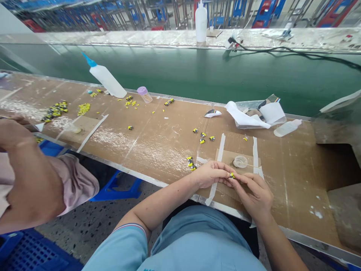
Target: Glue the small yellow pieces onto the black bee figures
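Observation:
Between the fingertips of both hands is a small yellow-and-black part [232, 175], too small to name more closely. My left hand [213, 174] pinches it from the left, and my right hand [254, 190] from the right. Just beyond the fingers sits a small round clear cup [240, 162] with a thin stick lying across it, on a taped cardboard square [254, 160]. A short row of similar yellow-and-black parts [191, 164] lies left of my left hand. Several more such parts [203, 134] lie farther back, and small yellow pieces [245, 139] rest behind the cup.
A clear tray [251, 122] with white sheets and a small bottle [287, 128] stand at the back right. A blue-tipped bottle [108, 79] and a purple-lidded jar [144, 94] are farther left. A co-worker's arm [31, 162] is at the left, near a parts pile [58, 110]. A green belt [169, 69] runs behind.

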The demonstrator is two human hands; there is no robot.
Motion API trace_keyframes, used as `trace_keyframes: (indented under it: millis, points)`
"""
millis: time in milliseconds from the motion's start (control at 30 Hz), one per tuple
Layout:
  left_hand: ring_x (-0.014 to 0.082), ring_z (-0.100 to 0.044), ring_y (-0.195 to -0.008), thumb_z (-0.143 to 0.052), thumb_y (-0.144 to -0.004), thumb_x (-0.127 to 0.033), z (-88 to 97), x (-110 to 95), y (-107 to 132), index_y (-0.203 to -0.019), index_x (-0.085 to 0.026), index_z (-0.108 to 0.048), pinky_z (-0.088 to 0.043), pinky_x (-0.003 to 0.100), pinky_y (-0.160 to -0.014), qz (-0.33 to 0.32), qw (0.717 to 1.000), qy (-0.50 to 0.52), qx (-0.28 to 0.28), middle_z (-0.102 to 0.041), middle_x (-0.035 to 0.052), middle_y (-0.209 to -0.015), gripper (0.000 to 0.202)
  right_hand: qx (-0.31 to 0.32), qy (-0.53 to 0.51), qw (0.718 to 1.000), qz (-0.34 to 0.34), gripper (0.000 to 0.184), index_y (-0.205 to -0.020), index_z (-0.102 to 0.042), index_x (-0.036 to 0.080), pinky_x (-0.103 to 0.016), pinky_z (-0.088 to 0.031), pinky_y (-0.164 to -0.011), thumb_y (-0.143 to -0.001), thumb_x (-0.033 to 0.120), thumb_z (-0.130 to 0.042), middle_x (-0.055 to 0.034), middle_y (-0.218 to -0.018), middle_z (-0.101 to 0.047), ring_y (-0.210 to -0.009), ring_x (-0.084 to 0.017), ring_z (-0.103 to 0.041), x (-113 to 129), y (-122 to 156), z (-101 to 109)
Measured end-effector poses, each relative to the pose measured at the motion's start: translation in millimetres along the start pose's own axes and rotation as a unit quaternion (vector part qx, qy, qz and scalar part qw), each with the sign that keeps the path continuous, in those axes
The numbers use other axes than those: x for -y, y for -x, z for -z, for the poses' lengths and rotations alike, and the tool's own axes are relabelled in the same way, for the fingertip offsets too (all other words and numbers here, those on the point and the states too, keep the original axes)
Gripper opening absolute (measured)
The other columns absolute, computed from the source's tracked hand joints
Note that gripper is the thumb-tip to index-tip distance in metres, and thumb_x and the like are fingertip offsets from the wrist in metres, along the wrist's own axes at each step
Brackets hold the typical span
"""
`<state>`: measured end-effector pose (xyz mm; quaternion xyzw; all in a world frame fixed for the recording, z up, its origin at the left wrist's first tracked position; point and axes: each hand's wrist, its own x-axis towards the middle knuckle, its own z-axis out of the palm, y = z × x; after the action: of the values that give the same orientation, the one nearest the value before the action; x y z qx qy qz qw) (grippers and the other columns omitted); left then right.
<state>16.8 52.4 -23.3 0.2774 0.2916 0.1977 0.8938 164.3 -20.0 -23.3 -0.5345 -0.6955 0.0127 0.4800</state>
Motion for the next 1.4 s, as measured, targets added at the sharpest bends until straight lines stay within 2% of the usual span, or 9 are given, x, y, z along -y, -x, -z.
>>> trace_keyframes:
  millis: [367, 667, 767, 833, 867, 1000, 1067, 1233, 1400]
  points:
    - [0.0107, -0.062, -0.058, -0.084, -0.049, -0.033, -0.3, -0.5, 0.4, -0.075, -0.009, -0.068, -0.048, 0.024, -0.064, -0.001, 1.0, -0.01, -0.001, -0.068, 0.0042, -0.066, 0.039, 0.002, -0.002, 1.0, -0.011, 0.007, -0.087, -0.067, 0.021, -0.022, -0.05, -0.054, -0.08, 0.02, -0.066, -0.0008, -0.074, -0.063, -0.06, -0.01, -0.058, -0.6, 1.9, 0.1]
    - [0.0104, -0.062, -0.061, -0.084, -0.05, -0.037, -1.6, 0.3, 1.4, -0.078, -0.01, -0.066, -0.048, 0.026, -0.069, -0.007, 0.999, -0.035, -0.004, -0.067, 0.0038, -0.068, 0.043, 0.007, -0.003, 1.0, 0.005, 0.016, -0.093, -0.066, 0.021, -0.022, -0.049, -0.055, -0.078, 0.018, -0.069, -0.0006, -0.078, -0.062, -0.063, -0.01, -0.057, -3.4, 2.4, 4.7]
    - [0.0121, -0.063, -0.065, -0.078, -0.06, -0.035, -0.8, -6.6, 2.9, -0.083, -0.011, -0.066, -0.048, 0.026, -0.069, -0.042, 0.992, -0.108, -0.04, -0.066, 0.0043, -0.07, 0.035, -0.02, 0.007, 1.0, -0.016, 0.019, -0.095, -0.067, 0.022, -0.024, -0.048, -0.055, -0.077, 0.019, -0.069, -0.001, -0.079, -0.06, -0.059, -0.009, -0.054, -6.8, 4.6, 11.5]
    - [0.0121, -0.062, -0.068, -0.069, -0.07, -0.026, 1.5, -16.9, 4.0, -0.087, -0.012, -0.066, -0.048, 0.026, -0.069, -0.092, 0.964, -0.224, -0.11, -0.066, 0.0043, -0.072, 0.022, -0.046, 0.003, 0.998, -0.045, 0.016, -0.093, -0.067, 0.022, -0.024, -0.046, -0.054, -0.078, 0.017, -0.068, -0.0006, -0.078, -0.059, -0.056, -0.008, -0.05, -9.4, 6.2, 15.1]
    - [0.0122, -0.061, -0.069, -0.064, -0.073, -0.02, 3.3, -23.4, 4.2, -0.089, -0.012, -0.066, -0.048, 0.027, -0.07, -0.12, 0.933, -0.302, -0.154, -0.066, 0.0044, -0.074, 0.018, -0.056, 0.001, 0.997, -0.059, 0.015, -0.092, -0.068, 0.022, -0.024, -0.046, -0.054, -0.078, 0.016, -0.068, -0.0004, -0.078, -0.058, -0.055, -0.007, -0.049, -10.5, 6.8, 16.2]
    - [0.0175, -0.062, -0.084, -0.055, -0.077, -0.01, 14.0, -49.6, 2.4, -0.095, -0.012, -0.067, -0.047, 0.033, -0.084, -0.191, 0.751, -0.573, -0.266, -0.069, 0.0079, -0.087, 0.022, -0.053, 0.013, 0.995, -0.083, 0.008, -0.087, -0.068, 0.02, -0.025, -0.046, -0.055, -0.079, 0.019, -0.066, -0.0007, -0.076, -0.058, -0.056, -0.008, -0.05, -11.5, 6.4, 16.5]
    - [0.0191, -0.062, -0.093, -0.054, -0.078, -0.009, 20.5, -58.8, 2.1, -0.102, -0.013, -0.066, -0.045, 0.035, -0.09, -0.203, 0.699, -0.625, -0.281, -0.069, 0.0089, -0.097, 0.027, -0.045, 0.017, 0.996, -0.081, 0.006, -0.086, -0.068, 0.019, -0.025, -0.046, -0.055, -0.08, 0.019, -0.066, -0.0008, -0.076, -0.058, -0.055, -0.008, -0.05, -10.8, 5.4, 16.1]
    - [0.0166, -0.062, -0.095, -0.052, -0.082, -0.011, 36.0, -71.8, 23.3, -0.1, -0.017, -0.067, -0.046, 0.031, -0.088, -0.214, 0.661, -0.65, -0.308, -0.069, 0.006, -0.101, 0.024, -0.046, 0.016, 0.996, -0.077, 0.005, -0.084, -0.069, 0.018, -0.025, -0.044, -0.056, -0.08, 0.019, -0.065, -0.001, -0.076, -0.058, -0.057, -0.008, -0.05, -11.2, 6.6, 17.4]
    - [0.0147, -0.062, -0.087, -0.051, -0.078, -0.007, 44.3, -76.7, 60.0, -0.083, -0.019, -0.07, -0.045, 0.027, -0.086, -0.13, 0.659, -0.704, -0.229, -0.07, 0.0014, -0.087, 0.023, -0.043, 0.009, 0.993, -0.11, 0.007, -0.083, -0.069, 0.018, -0.025, -0.044, -0.058, -0.081, 0.022, -0.065, -0.0015, -0.076, -0.059, -0.06, -0.009, -0.052, -14.2, 9.2, 16.9]
